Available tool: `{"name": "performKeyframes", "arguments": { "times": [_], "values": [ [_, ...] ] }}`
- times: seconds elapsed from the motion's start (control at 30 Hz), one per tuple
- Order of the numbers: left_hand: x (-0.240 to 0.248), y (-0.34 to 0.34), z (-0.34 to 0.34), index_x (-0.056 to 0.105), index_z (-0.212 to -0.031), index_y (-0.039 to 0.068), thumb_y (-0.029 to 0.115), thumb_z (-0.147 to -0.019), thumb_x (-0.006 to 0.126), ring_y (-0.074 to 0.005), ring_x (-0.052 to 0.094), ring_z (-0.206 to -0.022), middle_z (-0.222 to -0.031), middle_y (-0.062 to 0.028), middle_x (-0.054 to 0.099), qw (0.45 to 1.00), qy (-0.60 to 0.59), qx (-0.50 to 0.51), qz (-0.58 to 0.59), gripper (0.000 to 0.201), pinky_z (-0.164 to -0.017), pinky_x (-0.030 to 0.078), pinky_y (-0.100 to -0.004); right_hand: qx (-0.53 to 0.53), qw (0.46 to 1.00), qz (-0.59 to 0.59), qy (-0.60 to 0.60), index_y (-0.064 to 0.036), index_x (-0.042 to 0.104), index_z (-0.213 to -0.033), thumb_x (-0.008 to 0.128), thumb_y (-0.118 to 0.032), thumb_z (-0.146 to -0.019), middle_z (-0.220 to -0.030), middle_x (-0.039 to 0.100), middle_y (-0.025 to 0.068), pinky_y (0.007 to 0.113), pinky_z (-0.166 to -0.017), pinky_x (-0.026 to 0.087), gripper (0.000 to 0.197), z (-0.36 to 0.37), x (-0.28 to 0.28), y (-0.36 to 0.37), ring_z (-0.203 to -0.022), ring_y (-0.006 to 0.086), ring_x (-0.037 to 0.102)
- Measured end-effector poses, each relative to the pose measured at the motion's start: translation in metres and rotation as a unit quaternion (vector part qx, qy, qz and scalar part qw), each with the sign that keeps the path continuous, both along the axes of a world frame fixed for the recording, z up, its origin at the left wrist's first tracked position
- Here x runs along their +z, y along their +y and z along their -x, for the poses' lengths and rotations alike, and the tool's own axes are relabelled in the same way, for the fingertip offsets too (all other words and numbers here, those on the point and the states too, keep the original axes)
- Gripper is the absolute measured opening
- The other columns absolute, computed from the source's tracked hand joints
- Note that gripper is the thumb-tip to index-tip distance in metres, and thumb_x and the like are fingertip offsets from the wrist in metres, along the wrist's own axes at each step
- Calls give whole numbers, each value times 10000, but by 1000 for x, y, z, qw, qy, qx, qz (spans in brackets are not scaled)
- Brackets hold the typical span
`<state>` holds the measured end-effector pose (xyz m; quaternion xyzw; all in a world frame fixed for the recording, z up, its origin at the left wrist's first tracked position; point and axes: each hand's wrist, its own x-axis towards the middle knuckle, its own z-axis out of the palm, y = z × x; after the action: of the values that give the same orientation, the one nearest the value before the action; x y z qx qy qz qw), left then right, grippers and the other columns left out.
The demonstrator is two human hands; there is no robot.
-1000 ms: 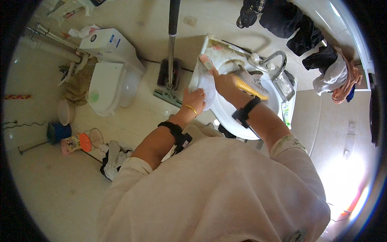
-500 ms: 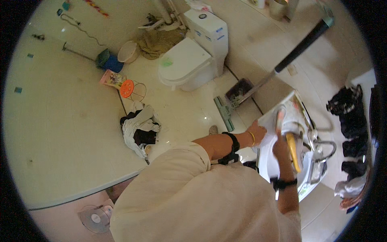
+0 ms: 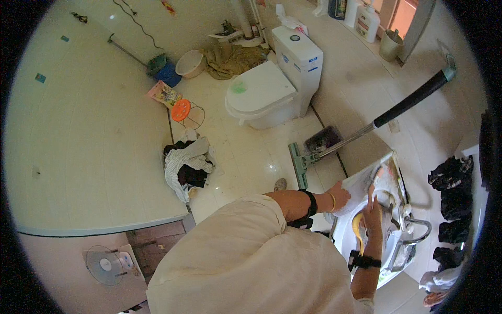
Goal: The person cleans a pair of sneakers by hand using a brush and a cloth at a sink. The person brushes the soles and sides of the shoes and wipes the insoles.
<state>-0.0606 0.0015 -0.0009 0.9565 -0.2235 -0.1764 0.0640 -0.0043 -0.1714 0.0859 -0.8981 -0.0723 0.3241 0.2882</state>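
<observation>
My left hand (image 3: 340, 198) is closed at the near-left edge of a pale flat board (image 3: 358, 197), which slants over the white washbasin (image 3: 342, 242). My right hand (image 3: 372, 214) is closed over the basin, around the lower end of a slim orange-pink thing (image 3: 375, 182) like a brush handle. Its upper end lies against the whitish surface beyond; motion blur hides its exact kind. Beside my right hand a curved yellow thing (image 3: 357, 230) rests in the basin, partly hidden. A chrome tap (image 3: 421, 230) arches at the basin's right.
A floor squeegee mop (image 3: 361, 133) leans beside the basin. Beyond it stand a toilet (image 3: 261, 91) and a dark-lined bin (image 3: 323, 140). An orange-topped stool (image 3: 181, 110) and a clothes heap (image 3: 189, 165) are on the floor. Black bags (image 3: 454, 204) hang at right.
The view has shifted, moving the scene down and mostly right. My right hand has moved inward over the basin, and the yellow thing now shows on its left instead of its right.
</observation>
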Motion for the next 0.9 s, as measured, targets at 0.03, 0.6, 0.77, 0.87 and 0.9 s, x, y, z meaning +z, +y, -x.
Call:
{"name": "performKeyframes", "arguments": {
  "times": [0.03,0.6,0.77,0.87,0.9],
  "values": [
    [5,-3,-2,626,-1059,129,251,-831,502,-166,541,-1055,-1123,-14,574,1000,-9,-13,15,287,-934,303,-527,49,996,14,-71,-62,246,-1388,509,-43,-788,-1140,529,250,409,-764,460,655,3,-27,-32,-1024,390,533],
    [-17,-8,-6,622,-1001,105,195,-818,516,-203,548,-1035,-1040,-37,596,1000,-24,-3,-11,230,-917,342,-507,12,971,162,-173,-41,323,-1344,449,-136,-896,-1048,570,264,432,-686,498,474,4,-44,-37,-801,383,610],
    [28,7,-3,636,-971,109,197,-809,525,-203,533,-1048,-1021,-40,571,1000,-7,-14,19,216,-929,352,-527,134,949,82,-273,-18,208,-1384,453,-36,-850,-1049,556,298,472,-684,493,588,90,-4,-31,-786,397,613],
    [19,7,1,639,-951,115,189,-801,516,-197,546,-1007,-990,-43,570,999,-10,-22,28,207,-903,365,-529,116,968,181,-133,-7,240,-1369,475,-108,-858,-941,606,252,479,-645,465,572,69,1,-40,-811,380,606],
    [16,2,-2,640,-939,121,194,-803,513,-199,549,-996,-985,-43,570,999,-13,-20,26,201,-889,369,-531,128,948,164,-241,-17,245,-1369,481,-131,-861,-932,609,251,477,-633,468,571,43,-42,-58,-797,378,611]
  ]
}}
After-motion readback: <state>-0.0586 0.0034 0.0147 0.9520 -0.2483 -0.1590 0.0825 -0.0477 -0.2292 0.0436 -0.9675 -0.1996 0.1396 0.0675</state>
